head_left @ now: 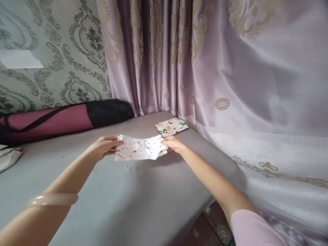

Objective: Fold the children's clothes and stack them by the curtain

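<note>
A folded white cloth (139,148) with small dark and brown prints is held up just above the grey sheet; whether it is a garment I cannot tell. My left hand (105,146) pinches its left end, thumb on top. At the right end my right hand (174,144) grips it the same way, with fingers partly hidden underneath. Just beyond my right hand lies a folded white cloth with colourful letter prints (170,126), flat on the bed.
The bed (84,191) has a grey fitted sheet. A long maroon and black bag (69,118) lies along the patterned wall. Pale crumpled fabric (9,157) is at the left edge. Lilac curtains (217,85) hang behind and to the right; dark floor (202,227) shows below the bed edge.
</note>
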`<action>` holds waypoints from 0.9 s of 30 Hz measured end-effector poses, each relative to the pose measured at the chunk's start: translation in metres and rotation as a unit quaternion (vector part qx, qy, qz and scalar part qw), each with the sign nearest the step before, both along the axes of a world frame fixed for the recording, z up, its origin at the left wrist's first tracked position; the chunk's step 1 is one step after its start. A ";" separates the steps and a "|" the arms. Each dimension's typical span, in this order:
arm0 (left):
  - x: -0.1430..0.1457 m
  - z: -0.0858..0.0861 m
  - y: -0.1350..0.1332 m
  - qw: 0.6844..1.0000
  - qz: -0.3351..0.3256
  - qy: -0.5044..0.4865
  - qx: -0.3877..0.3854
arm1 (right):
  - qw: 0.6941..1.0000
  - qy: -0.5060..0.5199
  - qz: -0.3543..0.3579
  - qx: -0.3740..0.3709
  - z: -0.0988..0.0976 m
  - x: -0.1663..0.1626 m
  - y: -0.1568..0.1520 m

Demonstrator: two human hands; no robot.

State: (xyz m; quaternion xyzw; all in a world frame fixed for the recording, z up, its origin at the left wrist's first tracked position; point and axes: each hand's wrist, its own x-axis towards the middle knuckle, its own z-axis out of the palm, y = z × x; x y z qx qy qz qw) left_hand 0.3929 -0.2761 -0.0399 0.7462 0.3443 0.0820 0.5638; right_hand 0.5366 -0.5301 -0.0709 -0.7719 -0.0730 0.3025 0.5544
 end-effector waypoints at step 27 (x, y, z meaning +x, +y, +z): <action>0.222 -0.059 -0.096 0.942 -0.012 -0.179 -0.283 | 0.915 -0.359 -0.142 -0.118 0.000 0.236 -0.060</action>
